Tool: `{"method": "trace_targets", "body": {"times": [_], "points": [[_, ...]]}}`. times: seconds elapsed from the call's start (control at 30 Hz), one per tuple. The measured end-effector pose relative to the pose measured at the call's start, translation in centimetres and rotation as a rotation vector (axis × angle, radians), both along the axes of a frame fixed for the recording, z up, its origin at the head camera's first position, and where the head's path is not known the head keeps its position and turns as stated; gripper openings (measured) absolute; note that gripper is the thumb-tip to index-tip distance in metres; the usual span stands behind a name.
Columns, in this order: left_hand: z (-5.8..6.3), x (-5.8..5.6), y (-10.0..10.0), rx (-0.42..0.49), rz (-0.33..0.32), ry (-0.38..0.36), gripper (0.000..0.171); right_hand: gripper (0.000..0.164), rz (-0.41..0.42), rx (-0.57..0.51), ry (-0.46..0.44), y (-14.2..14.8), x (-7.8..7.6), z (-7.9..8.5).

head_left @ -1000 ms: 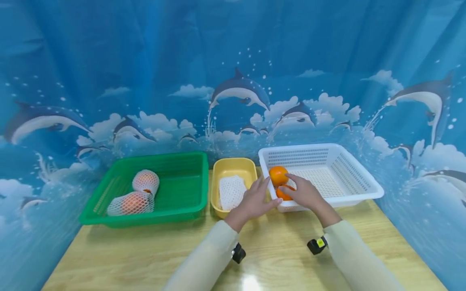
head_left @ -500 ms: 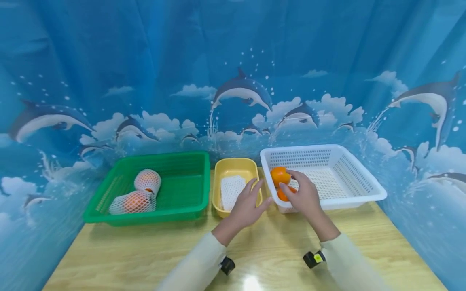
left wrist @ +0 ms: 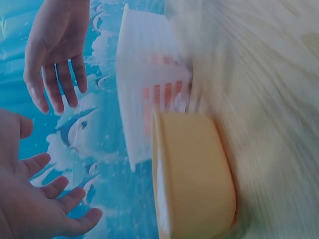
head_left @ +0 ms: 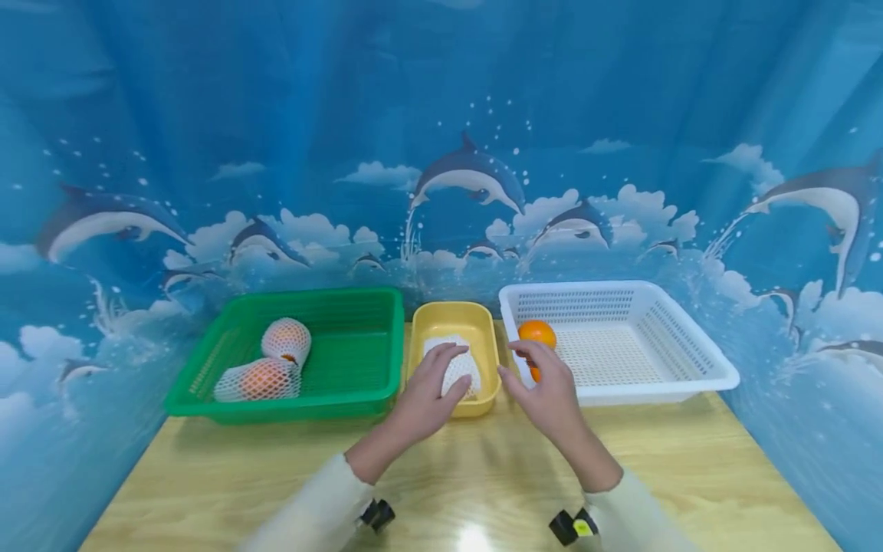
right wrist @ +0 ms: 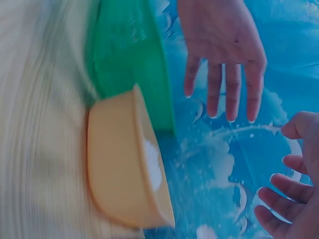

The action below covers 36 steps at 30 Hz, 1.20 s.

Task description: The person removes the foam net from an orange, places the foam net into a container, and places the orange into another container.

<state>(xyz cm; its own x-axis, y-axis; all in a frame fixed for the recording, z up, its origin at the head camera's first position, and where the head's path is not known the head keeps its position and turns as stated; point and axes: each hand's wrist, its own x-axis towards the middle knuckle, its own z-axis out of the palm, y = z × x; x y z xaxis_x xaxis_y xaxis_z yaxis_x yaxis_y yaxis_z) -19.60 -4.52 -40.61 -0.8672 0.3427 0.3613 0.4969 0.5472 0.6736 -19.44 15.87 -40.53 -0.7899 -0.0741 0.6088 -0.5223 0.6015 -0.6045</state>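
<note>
My left hand (head_left: pixel 422 397) is over the near left part of the yellow basin (head_left: pixel 491 360), its fingers spread and holding nothing. White foam netting (head_left: pixel 451 345) lies in that basin, partly covered by the hand. My right hand (head_left: pixel 548 391) hovers at the near left corner of the white basket (head_left: pixel 662 383), fingers loosely bent and nothing in them. Two orange fruits sit in this basket; the far orange fruit (head_left: pixel 536 332) shows well, the near one is mostly behind the right hand. In the left wrist view, the left palm (left wrist: pixel 30 199) faces the other hand across a gap.
On the left stands a green basket (head_left: pixel 352 399) with two fruits in white foam nets, one netted fruit (head_left: pixel 286 339) behind the other netted fruit (head_left: pixel 262 379). A wooden table (head_left: pixel 276 460) carries all three containers. Behind them hangs a blue dolphin curtain (head_left: pixel 345 115).
My left hand has moved left, from the white basket's edge to over the yellow basin. My right hand has drawn back left and nearer, away from the orange fruits, which stay in the basket.
</note>
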Motion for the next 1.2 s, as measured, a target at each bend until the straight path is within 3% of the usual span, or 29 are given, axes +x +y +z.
{"method": "trace_targets", "body": {"times": [0.13, 0.43, 0.63, 0.9, 1.07, 1.2], "points": [[0.4, 0.2, -2.2, 0.027, 0.005, -0.02, 0.04, 0.033, 0.034, -0.037, -0.028, -1.7, 0.5, 0.3], [0.5, -1.0, -6.2, 0.015, 0.115, -0.085, 0.045, 0.032, 0.132, -0.077, -0.043, -6.1, 0.4, 0.1], [0.6, -1.5, -8.1, 0.074, 0.111, -0.169, 0.045, 0.035, 0.172, -0.09, -0.127, -8.5, 0.0, -0.7], [1.9, -2.1, -12.4, 0.086, 0.109, -0.297, 0.054, 0.058, 0.185, 0.03, -0.281, -11.7, -1.0, -1.4], [2.7, -3.2, -15.2, 0.042, 0.104, -0.361, 0.063, 0.076, 0.217, 0.128, -0.363, -13.1, -1.6, -1.2], [3.4, -4.3, -17.2, -0.007, 0.137, -0.387, 0.068, 0.09, 0.221, 0.221, -0.412, -13.9, -2.1, -1.2]]}}
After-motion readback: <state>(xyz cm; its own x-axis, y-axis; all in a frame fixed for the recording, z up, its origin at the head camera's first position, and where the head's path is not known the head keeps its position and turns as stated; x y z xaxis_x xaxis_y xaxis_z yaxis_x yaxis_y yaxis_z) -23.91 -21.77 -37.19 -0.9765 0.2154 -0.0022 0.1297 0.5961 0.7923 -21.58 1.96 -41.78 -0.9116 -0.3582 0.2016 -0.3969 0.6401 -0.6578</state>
